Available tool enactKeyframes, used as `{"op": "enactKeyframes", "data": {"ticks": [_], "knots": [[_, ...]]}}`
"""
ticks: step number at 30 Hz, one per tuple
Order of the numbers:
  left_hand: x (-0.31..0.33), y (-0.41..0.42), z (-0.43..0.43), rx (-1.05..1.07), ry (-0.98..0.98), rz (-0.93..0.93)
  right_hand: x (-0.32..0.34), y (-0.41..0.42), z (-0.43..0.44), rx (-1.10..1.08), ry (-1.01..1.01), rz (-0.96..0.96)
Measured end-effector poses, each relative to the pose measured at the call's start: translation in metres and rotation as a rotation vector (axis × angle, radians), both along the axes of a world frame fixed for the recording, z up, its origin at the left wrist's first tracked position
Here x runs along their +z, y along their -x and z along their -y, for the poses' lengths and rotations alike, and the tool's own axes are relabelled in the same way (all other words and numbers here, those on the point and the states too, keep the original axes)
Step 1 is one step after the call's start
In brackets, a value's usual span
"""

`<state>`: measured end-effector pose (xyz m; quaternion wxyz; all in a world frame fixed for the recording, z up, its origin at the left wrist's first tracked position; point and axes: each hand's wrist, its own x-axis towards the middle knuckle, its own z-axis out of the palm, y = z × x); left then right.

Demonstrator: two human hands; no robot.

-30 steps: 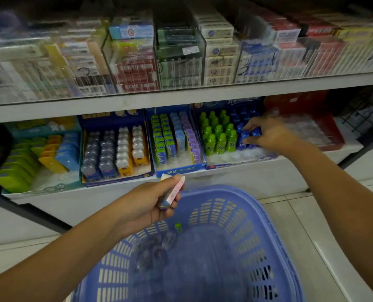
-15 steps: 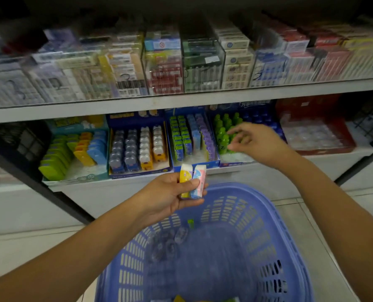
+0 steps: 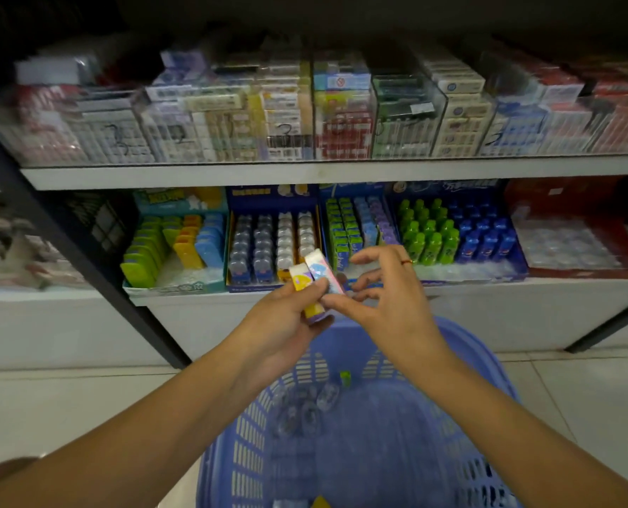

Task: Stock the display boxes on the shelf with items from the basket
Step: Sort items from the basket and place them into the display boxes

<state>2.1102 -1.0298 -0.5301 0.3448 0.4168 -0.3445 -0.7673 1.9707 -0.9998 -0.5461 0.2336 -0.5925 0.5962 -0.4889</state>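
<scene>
above the blue basket, the left hand grips two small packs (yellow and pink); the right hand, fingers loosely curled, touches the pink one, its hold unclear.

My left hand, forearm running in from 7 o'clock, has its fingers curled round two small packs. My right hand, in from 4 o'clock, sits alongside at 3 o'clock, fingers loosely spread, thumb tip touching them.
</scene>
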Motion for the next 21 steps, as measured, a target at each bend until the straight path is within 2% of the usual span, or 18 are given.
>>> {"op": "enactKeyframes", "data": {"ticks": [4, 7, 8, 10, 13, 15, 18, 21], "knots": [[0.006, 0.0, 0.006, 0.06, -0.03, -0.058, -0.006, 0.0, 0.01, 0.085, -0.161, 0.239], [0.006, -0.001, 0.011, 0.052, -0.058, -0.037, 0.002, 0.012, 0.019, 0.034, -0.122, 0.41], [0.007, -0.002, 0.012, 0.049, -0.078, -0.025, 0.007, 0.021, 0.023, -0.018, -0.072, 0.365], [0.009, -0.005, 0.014, 0.023, -0.105, 0.004, 0.019, 0.042, 0.035, -0.125, -0.002, 0.12], [0.012, -0.009, 0.017, -0.019, -0.127, 0.028, 0.03, 0.066, 0.054, -0.177, -0.07, -0.341], [0.013, -0.01, 0.018, -0.04, -0.139, 0.025, 0.031, 0.074, 0.067, -0.137, -0.133, -0.549], [0.013, -0.011, 0.022, -0.052, -0.143, 0.001, 0.031, 0.075, 0.084, -0.018, -0.17, -0.789], [0.011, -0.012, 0.024, -0.045, -0.135, 0.005, 0.03, 0.075, 0.099, 0.072, -0.229, -0.869]]}}
